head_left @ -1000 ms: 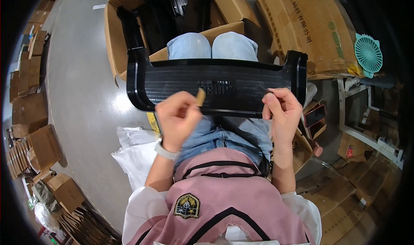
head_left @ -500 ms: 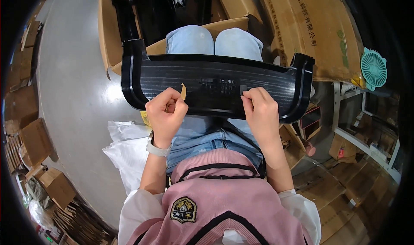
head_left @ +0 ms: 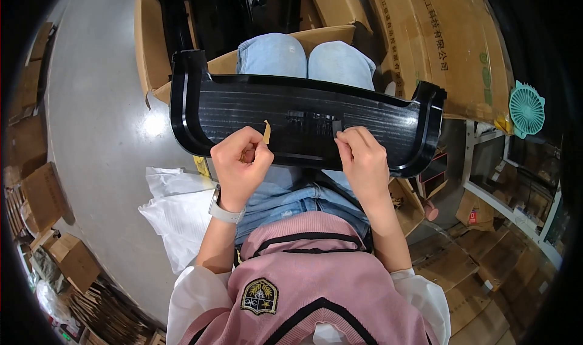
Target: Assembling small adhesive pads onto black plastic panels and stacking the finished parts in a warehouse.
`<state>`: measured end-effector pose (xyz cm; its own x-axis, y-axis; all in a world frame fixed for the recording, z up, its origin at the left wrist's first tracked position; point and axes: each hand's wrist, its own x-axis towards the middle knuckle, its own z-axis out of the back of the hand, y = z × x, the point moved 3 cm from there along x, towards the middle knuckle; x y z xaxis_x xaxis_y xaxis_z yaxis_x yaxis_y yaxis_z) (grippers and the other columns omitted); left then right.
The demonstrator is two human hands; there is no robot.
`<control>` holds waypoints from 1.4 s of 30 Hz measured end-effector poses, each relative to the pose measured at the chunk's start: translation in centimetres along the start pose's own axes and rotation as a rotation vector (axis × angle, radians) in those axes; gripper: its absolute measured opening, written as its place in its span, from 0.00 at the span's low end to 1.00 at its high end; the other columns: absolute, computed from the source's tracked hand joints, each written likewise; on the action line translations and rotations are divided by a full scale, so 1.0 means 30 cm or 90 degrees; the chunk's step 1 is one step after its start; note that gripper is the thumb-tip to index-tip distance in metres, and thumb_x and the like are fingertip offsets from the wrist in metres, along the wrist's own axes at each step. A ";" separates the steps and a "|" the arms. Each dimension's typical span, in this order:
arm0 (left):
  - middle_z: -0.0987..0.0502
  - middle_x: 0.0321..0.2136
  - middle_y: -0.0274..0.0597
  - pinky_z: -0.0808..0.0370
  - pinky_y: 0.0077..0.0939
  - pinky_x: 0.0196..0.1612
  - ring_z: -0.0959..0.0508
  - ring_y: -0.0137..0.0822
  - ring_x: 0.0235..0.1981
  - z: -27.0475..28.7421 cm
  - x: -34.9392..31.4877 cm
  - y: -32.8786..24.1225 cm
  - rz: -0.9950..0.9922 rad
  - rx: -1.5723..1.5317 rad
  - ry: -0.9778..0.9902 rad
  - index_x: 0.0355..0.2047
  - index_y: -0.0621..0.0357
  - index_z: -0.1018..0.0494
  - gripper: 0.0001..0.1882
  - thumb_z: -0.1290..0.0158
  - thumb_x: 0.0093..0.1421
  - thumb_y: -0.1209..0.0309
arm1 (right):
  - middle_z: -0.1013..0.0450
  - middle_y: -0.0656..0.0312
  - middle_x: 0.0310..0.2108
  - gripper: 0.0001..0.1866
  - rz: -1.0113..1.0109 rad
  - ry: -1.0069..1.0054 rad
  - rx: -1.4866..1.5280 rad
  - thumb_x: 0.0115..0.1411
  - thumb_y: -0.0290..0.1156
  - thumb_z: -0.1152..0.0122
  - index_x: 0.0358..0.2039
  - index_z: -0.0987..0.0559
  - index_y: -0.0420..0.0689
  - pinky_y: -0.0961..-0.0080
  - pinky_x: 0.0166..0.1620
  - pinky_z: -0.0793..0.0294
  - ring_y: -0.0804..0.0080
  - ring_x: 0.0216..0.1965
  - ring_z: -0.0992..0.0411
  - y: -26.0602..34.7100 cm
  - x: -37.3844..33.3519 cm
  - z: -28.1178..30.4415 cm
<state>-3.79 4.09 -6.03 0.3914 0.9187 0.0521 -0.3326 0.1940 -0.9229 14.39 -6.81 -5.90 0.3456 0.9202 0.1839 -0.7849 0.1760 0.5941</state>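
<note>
Across my lap lies a long black plastic panel [head_left: 237, 105] with raised, curved ends and a ribbed inner face. My left hand [head_left: 242, 166] is closed over the panel's near edge, left of its middle, with a thin tan paper strip [head_left: 266, 132] sticking up from the fingers. Right of the middle, my right hand [head_left: 367, 163] pinches a small dark grey strip [head_left: 337, 126] between thumb and forefinger. This strip is close over the panel's face; whether it touches cannot be made out.
Beyond my knees, an open cardboard box [head_left: 149, 47] holds more black plastic parts [head_left: 225, 17]. A large carton [head_left: 425, 47] and a turquoise fan-shaped thing [head_left: 526, 109] are at the right. White sheeting [head_left: 176, 211] lies on the floor at left. A metal frame [head_left: 504, 199] stands at the lower right.
My left hand has shifted slightly right with the tan strip. My right hand has moved a little left along the panel with the grey strip. Both grips look the same.
</note>
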 end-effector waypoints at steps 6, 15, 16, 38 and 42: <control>0.39 0.10 0.32 0.48 0.15 0.16 0.42 0.19 0.11 0.002 0.001 0.003 -0.010 0.007 0.008 0.17 0.65 0.33 0.02 0.51 0.43 0.81 | 0.29 0.55 0.28 0.04 -0.006 0.019 -0.001 0.51 0.20 0.41 0.28 0.26 0.38 0.70 0.29 0.25 0.57 0.26 0.27 -0.001 0.000 -0.004; 0.37 0.15 0.36 0.44 0.16 0.18 0.40 0.23 0.14 0.005 0.002 0.000 -0.051 0.017 0.012 0.17 0.67 0.32 0.02 0.50 0.41 0.81 | 0.30 0.54 0.28 0.03 -0.034 0.080 -0.001 0.51 0.20 0.42 0.27 0.26 0.38 0.69 0.29 0.26 0.54 0.26 0.27 0.000 0.000 -0.012; 0.37 0.15 0.36 0.44 0.16 0.18 0.40 0.23 0.14 0.003 0.001 0.004 -0.052 0.017 0.014 0.17 0.67 0.32 0.02 0.50 0.41 0.81 | 0.30 0.54 0.28 0.02 -0.037 0.085 -0.001 0.51 0.20 0.42 0.27 0.26 0.37 0.68 0.29 0.26 0.54 0.26 0.27 -0.001 0.000 -0.012; 0.30 0.11 0.45 0.43 0.17 0.15 0.35 0.28 0.11 0.024 -0.017 -0.092 -0.092 -0.467 0.191 0.07 0.60 0.42 0.12 0.52 0.36 0.68 | 0.38 0.63 0.26 0.15 0.277 0.190 -0.326 0.38 0.40 0.33 0.16 0.29 0.44 0.75 0.29 0.29 0.69 0.34 0.34 -0.206 -0.200 0.385; 0.28 0.12 0.51 0.40 0.17 0.15 0.33 0.29 0.11 -0.007 -0.045 -0.198 -0.076 -0.513 0.272 0.06 0.61 0.40 0.13 0.49 0.36 0.68 | 0.40 0.65 0.25 0.14 0.351 0.155 -0.201 0.41 0.37 0.35 0.15 0.31 0.44 0.77 0.27 0.30 0.71 0.32 0.36 -0.148 -0.182 0.447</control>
<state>-2.18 1.62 -0.69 0.7221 0.6713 0.1672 0.3663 -0.1660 -0.9156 22.88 -17.32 0.97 -0.2450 0.9507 0.1903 -0.9383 -0.2819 0.2003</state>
